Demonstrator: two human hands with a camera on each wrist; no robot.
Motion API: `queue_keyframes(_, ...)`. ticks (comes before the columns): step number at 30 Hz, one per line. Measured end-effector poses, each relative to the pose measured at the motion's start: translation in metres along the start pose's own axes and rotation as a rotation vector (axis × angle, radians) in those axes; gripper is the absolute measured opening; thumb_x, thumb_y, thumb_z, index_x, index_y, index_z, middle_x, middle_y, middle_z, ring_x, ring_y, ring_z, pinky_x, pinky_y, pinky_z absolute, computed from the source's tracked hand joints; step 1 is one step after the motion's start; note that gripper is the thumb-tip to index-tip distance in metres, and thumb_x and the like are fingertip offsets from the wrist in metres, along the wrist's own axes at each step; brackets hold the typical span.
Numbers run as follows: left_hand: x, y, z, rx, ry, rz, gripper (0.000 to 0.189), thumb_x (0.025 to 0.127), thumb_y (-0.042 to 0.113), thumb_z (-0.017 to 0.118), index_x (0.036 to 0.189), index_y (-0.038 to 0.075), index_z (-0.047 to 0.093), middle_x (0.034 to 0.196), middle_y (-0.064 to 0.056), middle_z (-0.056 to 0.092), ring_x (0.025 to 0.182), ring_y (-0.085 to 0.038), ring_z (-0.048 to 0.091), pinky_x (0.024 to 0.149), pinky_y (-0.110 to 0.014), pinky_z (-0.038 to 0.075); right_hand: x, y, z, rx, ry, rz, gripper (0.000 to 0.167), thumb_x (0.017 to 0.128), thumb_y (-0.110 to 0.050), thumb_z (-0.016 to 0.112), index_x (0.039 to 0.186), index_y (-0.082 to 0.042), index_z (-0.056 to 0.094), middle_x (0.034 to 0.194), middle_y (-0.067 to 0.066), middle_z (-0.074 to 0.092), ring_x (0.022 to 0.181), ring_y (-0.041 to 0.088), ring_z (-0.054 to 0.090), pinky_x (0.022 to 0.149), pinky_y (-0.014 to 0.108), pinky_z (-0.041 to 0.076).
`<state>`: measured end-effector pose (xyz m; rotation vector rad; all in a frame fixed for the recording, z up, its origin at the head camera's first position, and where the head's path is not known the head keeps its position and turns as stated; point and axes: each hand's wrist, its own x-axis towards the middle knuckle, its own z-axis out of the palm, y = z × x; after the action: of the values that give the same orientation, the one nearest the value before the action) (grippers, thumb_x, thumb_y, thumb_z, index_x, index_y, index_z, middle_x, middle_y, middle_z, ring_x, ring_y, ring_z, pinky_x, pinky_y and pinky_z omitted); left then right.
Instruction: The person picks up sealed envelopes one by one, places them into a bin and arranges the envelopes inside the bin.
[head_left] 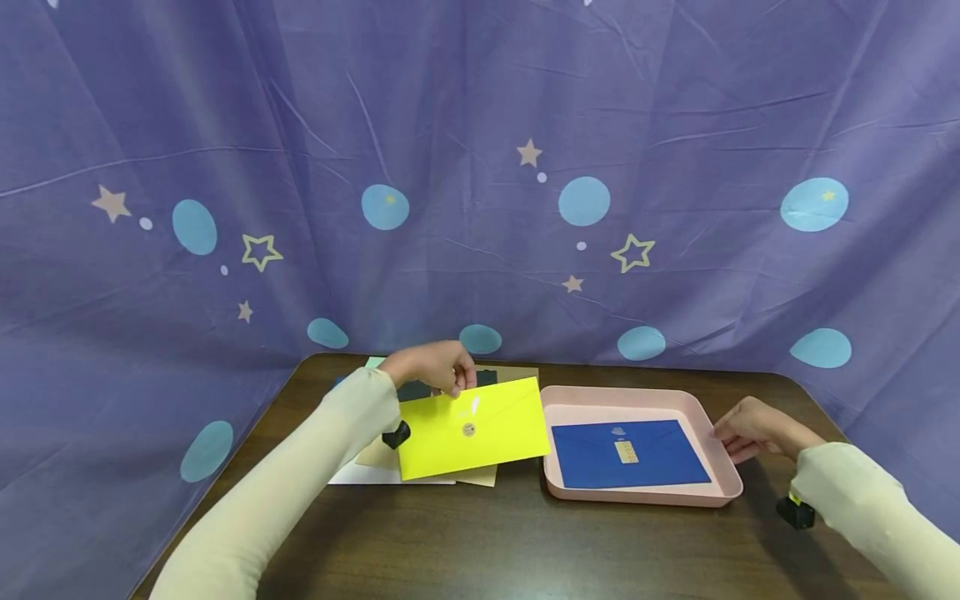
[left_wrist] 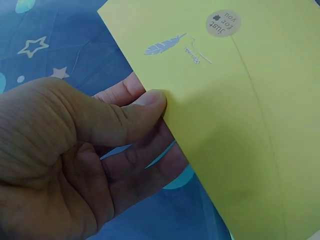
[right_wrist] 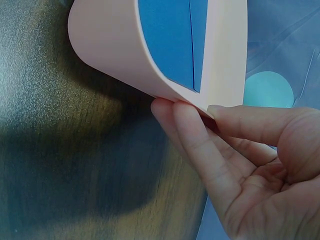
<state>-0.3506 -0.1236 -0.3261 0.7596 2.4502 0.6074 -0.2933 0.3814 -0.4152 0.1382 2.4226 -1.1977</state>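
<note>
My left hand (head_left: 438,367) pinches a yellow envelope (head_left: 502,425) by its far edge, thumb on the face and fingers behind. The envelope carries a round "Just for you" sticker (left_wrist: 223,23) and a silver feather print (left_wrist: 165,45). It hangs above a pile of envelopes, its right end close to the pink tray (head_left: 723,467). Inside that tray lies a blue envelope (head_left: 592,458) with a small gold label, over something white. My right hand (head_left: 757,429) holds the tray's right wall, thumb (right_wrist: 250,122) at the rim and fingers against the outside.
Under the yellow envelope, several envelopes and papers, among them a tan one (head_left: 517,375) and a white one (head_left: 367,475), overlap on the brown wooden table (head_left: 480,542). A purple curtain (head_left: 465,167) with stars and dots hangs behind the table and at both sides.
</note>
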Motion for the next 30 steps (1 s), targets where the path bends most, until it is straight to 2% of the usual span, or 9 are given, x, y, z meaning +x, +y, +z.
queue_keyframes(11,0.006,0.006,-0.004,0.003,0.044,0.056,0.02,0.091,-0.011,0.061,0.098,0.003,0.074,0.083,-0.006,0.067,0.054,-0.012,0.043,0.054,-0.023,0.041,0.0,0.0,0.002,-0.004,0.007,0.012,0.031,0.093,0.001,0.06,0.111,0.027,0.06,0.079,0.01,0.072,0.071,0.02,0.071,0.068,0.038,0.063)
queue_keyframes(22,0.011,0.017,-0.011,0.03,0.087,0.054,0.017,0.091,-0.008,0.065,0.099,0.004,0.075,0.087,-0.006,0.069,0.069,-0.013,0.055,0.063,-0.029,0.051,0.002,0.003,-0.001,0.015,0.007,-0.005,0.033,0.092,0.001,0.059,0.111,0.028,0.059,0.08,0.012,0.073,0.071,0.021,0.071,0.068,0.039,0.063)
queue_keyframes(30,0.014,0.026,-0.016,0.027,0.123,0.06,0.013,0.093,-0.004,0.068,0.098,0.006,0.074,0.091,-0.007,0.068,0.078,-0.016,0.062,0.074,-0.042,0.059,0.001,0.004,-0.001,0.032,-0.001,-0.012,0.031,0.091,0.002,0.06,0.11,0.027,0.059,0.078,0.012,0.073,0.07,0.019,0.071,0.067,0.038,0.063)
